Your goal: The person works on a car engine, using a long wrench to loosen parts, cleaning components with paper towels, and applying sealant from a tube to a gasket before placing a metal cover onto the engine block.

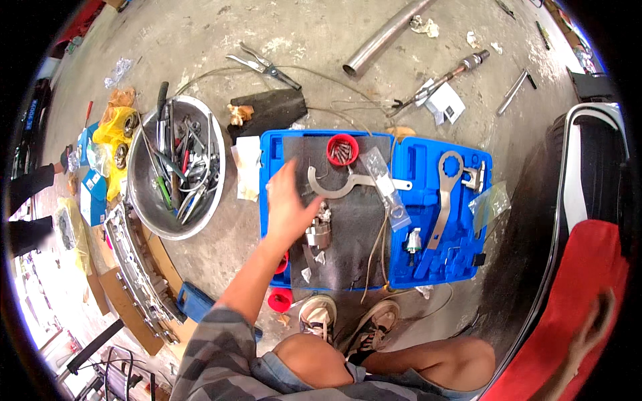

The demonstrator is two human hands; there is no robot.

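My left hand (292, 206) hovers over a dark mat (354, 254) on the left half of an open blue tool case (401, 150), its thumb and fingers apart and nothing in it. Just right of the fingers lies a hook spanner (344, 187) with a curved jaw. By the thumb stands a shiny metal cylinder (319, 234). A red cup (342, 150) of small bolts sits at the mat's far edge. A clear plastic bag (384, 187) lies across the spanner's handle. At the far right my right hand (595, 324) is over a red surface (568, 287); its fingers are blurred.
A ring spanner (447, 194) lies in the case's right half. To the left stands a metal basin (214, 214) full of hand tools. Pliers (264, 65) and a metal pipe (384, 37) lie beyond. Another person's arm (33, 190) shows at the left edge.
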